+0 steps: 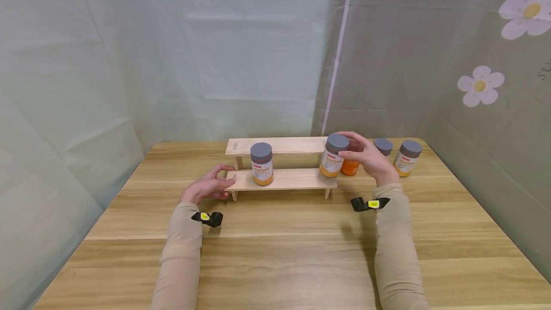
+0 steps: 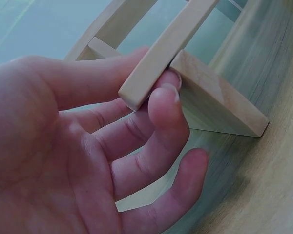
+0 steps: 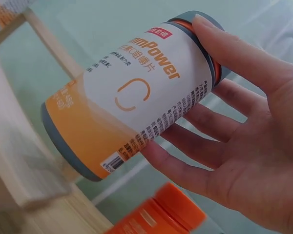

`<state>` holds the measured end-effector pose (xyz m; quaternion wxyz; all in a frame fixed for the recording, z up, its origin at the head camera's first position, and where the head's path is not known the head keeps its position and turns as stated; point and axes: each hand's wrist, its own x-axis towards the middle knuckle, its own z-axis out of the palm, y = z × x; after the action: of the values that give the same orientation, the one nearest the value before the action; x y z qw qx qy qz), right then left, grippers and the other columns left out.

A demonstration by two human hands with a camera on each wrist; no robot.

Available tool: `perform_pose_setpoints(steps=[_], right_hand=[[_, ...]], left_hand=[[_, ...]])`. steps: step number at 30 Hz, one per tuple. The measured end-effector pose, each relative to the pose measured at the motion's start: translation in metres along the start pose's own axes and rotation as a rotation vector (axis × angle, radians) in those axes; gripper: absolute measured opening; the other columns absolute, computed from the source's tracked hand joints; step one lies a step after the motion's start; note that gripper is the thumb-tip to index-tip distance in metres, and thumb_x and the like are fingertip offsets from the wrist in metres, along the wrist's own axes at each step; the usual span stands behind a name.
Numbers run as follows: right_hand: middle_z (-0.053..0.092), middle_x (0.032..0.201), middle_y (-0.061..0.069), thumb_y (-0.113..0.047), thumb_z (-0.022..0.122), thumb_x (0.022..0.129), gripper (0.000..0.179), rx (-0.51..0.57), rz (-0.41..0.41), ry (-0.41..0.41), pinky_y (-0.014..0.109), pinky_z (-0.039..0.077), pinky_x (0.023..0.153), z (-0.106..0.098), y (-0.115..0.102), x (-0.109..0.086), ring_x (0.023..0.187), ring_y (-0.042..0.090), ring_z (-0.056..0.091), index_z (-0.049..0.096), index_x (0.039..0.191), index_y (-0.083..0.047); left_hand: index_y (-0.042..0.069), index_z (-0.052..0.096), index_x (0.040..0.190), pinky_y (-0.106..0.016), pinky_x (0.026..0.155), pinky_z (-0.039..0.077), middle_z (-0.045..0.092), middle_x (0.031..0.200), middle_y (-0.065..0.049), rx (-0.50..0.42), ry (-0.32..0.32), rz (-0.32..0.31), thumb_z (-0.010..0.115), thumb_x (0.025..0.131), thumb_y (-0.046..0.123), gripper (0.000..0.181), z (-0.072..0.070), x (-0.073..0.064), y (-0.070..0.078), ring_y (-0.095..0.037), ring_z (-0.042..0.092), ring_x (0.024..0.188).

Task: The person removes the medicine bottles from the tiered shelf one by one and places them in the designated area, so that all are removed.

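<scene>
A two-tier wooden shelf [image 1: 292,179] stands near the back of the table. My left hand [image 1: 208,186] pinches the left end of its lower board, thumb on top and fingers beneath, as the left wrist view shows. In my right hand [image 3: 244,122] is a supplement bottle [image 3: 132,92] with a grey lid, white label and orange lower part. Tilted in the right wrist view, that bottle is at the right end of the lower board; whether it touches the wood I cannot tell. A similar bottle [image 1: 262,164] stands upright on the lower board, left of the middle.
Right of the shelf, behind my right hand, is an orange bottle [image 1: 350,168]. Two more grey-lidded bottles stand farther right, one partly hidden [image 1: 382,146] and one in plain view [image 1: 407,158]. Hanging sheets [image 1: 258,51] enclose the wooden table [image 1: 284,262].
</scene>
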<state>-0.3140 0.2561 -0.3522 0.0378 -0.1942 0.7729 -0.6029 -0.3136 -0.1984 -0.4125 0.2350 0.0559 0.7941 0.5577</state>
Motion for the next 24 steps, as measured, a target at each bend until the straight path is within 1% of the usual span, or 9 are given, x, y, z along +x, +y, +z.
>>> perform_pose_setpoints(steps=[3,6,11,15,18,21,24], right_hand=[[0.065,0.11,-0.015,-0.01,0.064,0.093,0.047,0.0,-0.003,0.034,0.023,0.049,0.088,-0.009,0.004,-0.004,0.103,0.006,0.061,0.05,0.136,-0.019],[0.065,0.11,-0.017,-0.011,0.064,0.093,0.046,0.01,0.015,0.068,0.023,0.048,0.087,-0.018,0.008,-0.01,0.103,0.004,0.061,0.051,0.135,-0.023],[0.065,0.109,-0.017,-0.009,0.064,0.093,0.045,0.052,0.034,0.111,0.022,0.047,0.086,-0.03,0.013,-0.02,0.102,0.002,0.06,0.052,0.133,-0.025],[0.065,0.108,-0.016,-0.006,0.063,0.093,0.043,0.088,0.025,0.109,0.022,0.048,0.083,-0.036,0.018,-0.026,0.1,0.003,0.059,0.053,0.131,-0.025],[0.065,0.108,-0.018,-0.004,0.063,0.092,0.043,0.073,0.027,0.097,0.021,0.048,0.083,-0.041,0.021,-0.029,0.101,0.001,0.059,0.054,0.129,-0.026],[0.065,0.11,-0.018,-0.003,0.062,0.092,0.044,0.05,0.034,0.075,0.02,0.048,0.085,-0.044,0.025,-0.033,0.103,0.0,0.06,0.053,0.13,-0.024],[0.064,0.11,-0.019,-0.002,0.061,0.093,0.044,0.037,0.05,0.056,0.018,0.048,0.086,-0.047,0.029,-0.035,0.103,0.0,0.06,0.051,0.131,-0.021]], left_hand=[[0.012,0.023,0.147,-0.03,0.074,0.055,0.059,0.101,-0.006,0.005,-0.005,0.001,0.058,0.098,0.027,0.063,0.0,-0.001,0.001,-0.01,0.059,0.072],[0.011,0.022,0.147,-0.031,0.074,0.055,0.058,0.104,-0.008,0.007,-0.006,0.003,0.058,0.098,0.027,0.063,0.0,-0.001,0.003,-0.01,0.058,0.073],[0.011,0.022,0.147,-0.03,0.074,0.054,0.058,0.104,-0.008,0.005,-0.012,0.002,0.058,0.098,0.027,0.063,0.001,-0.001,0.004,-0.011,0.058,0.073],[0.011,0.022,0.146,-0.03,0.073,0.054,0.059,0.102,-0.007,-0.004,-0.013,-0.006,0.058,0.098,0.026,0.062,0.001,0.0,0.003,-0.011,0.058,0.072],[0.012,0.023,0.146,-0.03,0.073,0.054,0.058,0.103,-0.008,-0.007,-0.007,-0.01,0.058,0.097,0.026,0.061,0.001,-0.001,0.003,-0.012,0.058,0.072],[0.013,0.025,0.145,-0.029,0.074,0.054,0.058,0.104,-0.008,-0.008,-0.014,0.0,0.06,0.096,0.028,0.062,0.0,-0.003,0.003,-0.012,0.058,0.073],[0.013,0.027,0.143,-0.029,0.073,0.054,0.059,0.103,-0.007,-0.009,-0.044,0.034,0.062,0.095,0.033,0.063,-0.001,-0.005,0.003,-0.011,0.059,0.073]])
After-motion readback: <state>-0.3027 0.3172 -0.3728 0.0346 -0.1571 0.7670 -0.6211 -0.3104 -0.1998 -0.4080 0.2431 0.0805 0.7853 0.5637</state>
